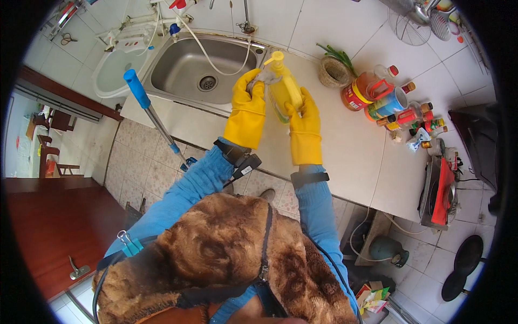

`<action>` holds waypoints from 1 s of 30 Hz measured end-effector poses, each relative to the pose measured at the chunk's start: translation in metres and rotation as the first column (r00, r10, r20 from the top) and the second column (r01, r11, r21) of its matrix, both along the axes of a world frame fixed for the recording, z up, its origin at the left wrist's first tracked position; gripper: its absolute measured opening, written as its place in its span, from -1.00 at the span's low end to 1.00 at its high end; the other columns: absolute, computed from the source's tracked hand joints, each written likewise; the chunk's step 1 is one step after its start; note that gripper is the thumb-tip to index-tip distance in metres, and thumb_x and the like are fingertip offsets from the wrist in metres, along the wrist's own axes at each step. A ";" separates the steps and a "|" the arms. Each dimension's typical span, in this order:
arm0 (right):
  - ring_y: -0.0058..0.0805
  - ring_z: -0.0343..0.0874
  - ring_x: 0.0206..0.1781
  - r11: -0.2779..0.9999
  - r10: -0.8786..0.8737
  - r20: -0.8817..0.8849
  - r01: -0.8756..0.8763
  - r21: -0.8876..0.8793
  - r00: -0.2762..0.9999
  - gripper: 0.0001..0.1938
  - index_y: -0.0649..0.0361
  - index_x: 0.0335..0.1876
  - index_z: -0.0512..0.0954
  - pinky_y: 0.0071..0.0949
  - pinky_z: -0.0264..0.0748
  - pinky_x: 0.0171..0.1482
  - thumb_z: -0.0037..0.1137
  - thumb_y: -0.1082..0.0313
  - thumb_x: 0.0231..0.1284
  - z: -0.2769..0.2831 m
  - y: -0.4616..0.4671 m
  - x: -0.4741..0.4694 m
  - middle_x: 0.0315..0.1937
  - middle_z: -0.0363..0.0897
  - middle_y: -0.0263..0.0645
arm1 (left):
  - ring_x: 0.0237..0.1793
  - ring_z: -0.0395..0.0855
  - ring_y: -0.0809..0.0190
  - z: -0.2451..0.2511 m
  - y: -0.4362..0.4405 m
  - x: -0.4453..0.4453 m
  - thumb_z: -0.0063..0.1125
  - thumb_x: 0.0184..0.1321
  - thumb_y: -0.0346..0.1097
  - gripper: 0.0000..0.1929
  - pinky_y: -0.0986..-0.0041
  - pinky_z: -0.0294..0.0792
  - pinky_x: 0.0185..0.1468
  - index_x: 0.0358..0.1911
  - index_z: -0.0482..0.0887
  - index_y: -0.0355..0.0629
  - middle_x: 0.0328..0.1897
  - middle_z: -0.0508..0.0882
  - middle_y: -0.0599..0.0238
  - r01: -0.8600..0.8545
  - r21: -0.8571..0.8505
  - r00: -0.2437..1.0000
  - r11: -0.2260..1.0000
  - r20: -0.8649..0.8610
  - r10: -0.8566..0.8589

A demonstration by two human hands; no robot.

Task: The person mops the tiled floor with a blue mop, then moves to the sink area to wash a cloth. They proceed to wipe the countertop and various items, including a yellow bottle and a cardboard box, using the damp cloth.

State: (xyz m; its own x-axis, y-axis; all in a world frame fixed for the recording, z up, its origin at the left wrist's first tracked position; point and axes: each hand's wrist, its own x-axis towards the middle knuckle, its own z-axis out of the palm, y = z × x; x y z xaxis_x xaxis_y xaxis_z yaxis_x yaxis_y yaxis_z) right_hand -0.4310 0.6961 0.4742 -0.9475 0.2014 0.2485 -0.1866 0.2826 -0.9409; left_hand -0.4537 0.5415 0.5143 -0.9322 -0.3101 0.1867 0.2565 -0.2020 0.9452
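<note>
My left hand (246,111), in a yellow rubber glove, grips a crumpled grey cloth (265,77). The cloth sits up against a yellow pump bottle (279,95) and partly hides it. My right hand (304,125), gloved the same way, has its fingers on the bottle's handle side. Yellow too is the pump head (277,57), its spout pointing left over the cloth. Beneath both hands is the pale countertop (340,146), just right of the stainless steel sink (166,69).
A white hose (198,40) hangs into the sink. At the left stand a washbasin (121,67) and a blue-handled mop (137,89). A stone mortar (334,72), an oil bottle (358,95) and several condiment bottles line the wall, with a gas stove (427,194) beyond.
</note>
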 end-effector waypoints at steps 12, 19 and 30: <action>0.08 0.64 0.40 0.980 0.084 -0.012 -0.081 0.184 0.996 -0.45 0.33 0.54 0.48 -0.19 0.55 0.42 0.15 0.18 0.61 0.009 0.023 -0.002 0.41 0.61 0.16 | 0.20 0.68 -0.29 0.010 0.006 0.006 0.25 0.31 -0.51 -0.69 0.11 0.55 0.29 0.12 0.71 -0.25 0.18 0.76 -0.13 0.005 -0.652 0.917 0.758 -0.299 -0.263; -0.23 0.67 0.35 0.990 0.091 0.058 -0.084 -0.111 0.994 -0.46 0.31 0.53 0.50 -0.32 0.58 0.34 0.19 0.20 0.60 0.028 0.010 0.008 0.35 0.68 -0.02 | 0.19 0.70 -0.27 -0.019 -0.001 -0.008 0.26 0.23 -0.53 -0.71 0.14 0.56 0.27 0.04 0.72 -0.26 0.25 0.72 -0.15 0.117 -0.613 0.902 0.781 -0.264 -0.343; 0.03 0.63 0.40 0.974 -0.042 0.066 0.026 0.224 0.997 -0.39 0.32 0.48 0.53 -0.17 0.52 0.42 0.30 0.05 0.51 0.034 -0.003 0.003 0.36 0.66 0.11 | -0.03 0.74 0.25 -0.052 -0.023 -0.025 0.31 0.47 -0.39 -0.74 0.43 0.58 0.07 0.16 0.69 -0.20 0.11 0.76 0.19 -0.019 -0.241 1.000 0.970 -0.020 0.015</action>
State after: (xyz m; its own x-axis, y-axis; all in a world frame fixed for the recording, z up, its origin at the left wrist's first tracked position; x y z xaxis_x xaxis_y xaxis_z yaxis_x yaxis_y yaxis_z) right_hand -0.4282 0.6929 0.5086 -0.9576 0.1810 0.2242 -0.1093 0.4918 -0.8638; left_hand -0.4788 0.5185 0.4623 -0.9229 -0.2698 0.2746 0.2753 0.0361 0.9607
